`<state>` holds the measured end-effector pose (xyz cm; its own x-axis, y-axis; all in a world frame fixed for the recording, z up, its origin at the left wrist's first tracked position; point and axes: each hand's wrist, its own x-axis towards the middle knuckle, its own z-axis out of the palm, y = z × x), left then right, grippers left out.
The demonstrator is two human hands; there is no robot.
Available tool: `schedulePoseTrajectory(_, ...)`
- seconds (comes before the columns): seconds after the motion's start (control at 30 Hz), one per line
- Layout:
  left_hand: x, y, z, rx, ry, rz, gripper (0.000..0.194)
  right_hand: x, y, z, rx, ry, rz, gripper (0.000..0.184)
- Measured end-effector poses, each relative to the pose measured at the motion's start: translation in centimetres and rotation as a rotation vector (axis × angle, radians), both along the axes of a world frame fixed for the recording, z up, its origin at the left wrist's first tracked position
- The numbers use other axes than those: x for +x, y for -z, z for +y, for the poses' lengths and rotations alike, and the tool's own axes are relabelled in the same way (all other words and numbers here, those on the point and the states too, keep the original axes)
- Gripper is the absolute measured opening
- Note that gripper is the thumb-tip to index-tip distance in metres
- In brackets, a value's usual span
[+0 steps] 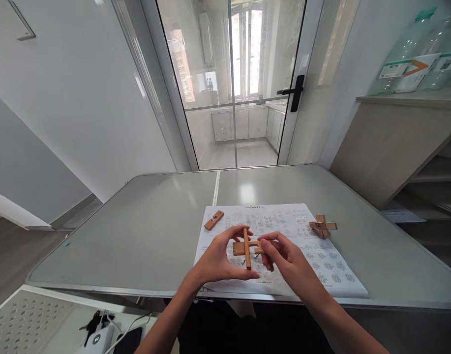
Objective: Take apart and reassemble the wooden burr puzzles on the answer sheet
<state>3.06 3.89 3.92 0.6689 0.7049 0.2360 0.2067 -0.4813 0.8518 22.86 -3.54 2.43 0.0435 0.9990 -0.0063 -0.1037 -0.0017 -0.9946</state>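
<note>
Two wooden puzzle pieces, crossed through each other, are held above a printed instruction sheet (280, 216). My left hand (225, 253) is closed on the upright piece (247, 250), thumb at its lower end and fingers at its upper end. The crosswise notched piece (239, 249) passes at the upright one, and my right hand (284, 250) pinches its right end. A loose notched wooden piece (214, 220) lies at the sheet's upper left. Several joined wooden pieces (323, 226) form a cross-shaped cluster at the sheet's right edge.
The grey table (136, 231) has a metal edge. Below its front left are a white perforated tray (33, 314), a white charger (100, 340) with a cable, and a dark phone (128, 341). Plastic bottles (405, 64) stand on a shelf at right. A glass door (232, 123) is behind the table.
</note>
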Motion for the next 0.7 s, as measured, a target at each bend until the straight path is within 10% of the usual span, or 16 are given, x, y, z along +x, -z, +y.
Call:
schedulePoseTrajectory(0.43,-4.5,0.1,1.6,0.127,-0.346,0.223,0.084,3.5,1.0,0.6,-0.019,0.188,-0.111,0.044)
schedulePoseTrajectory(0.7,-8.1,3.7,4.8,0.216,-0.613,0.361,0.083,2.5,2.8,3.8,-0.006,-0.163,-0.379,0.044)
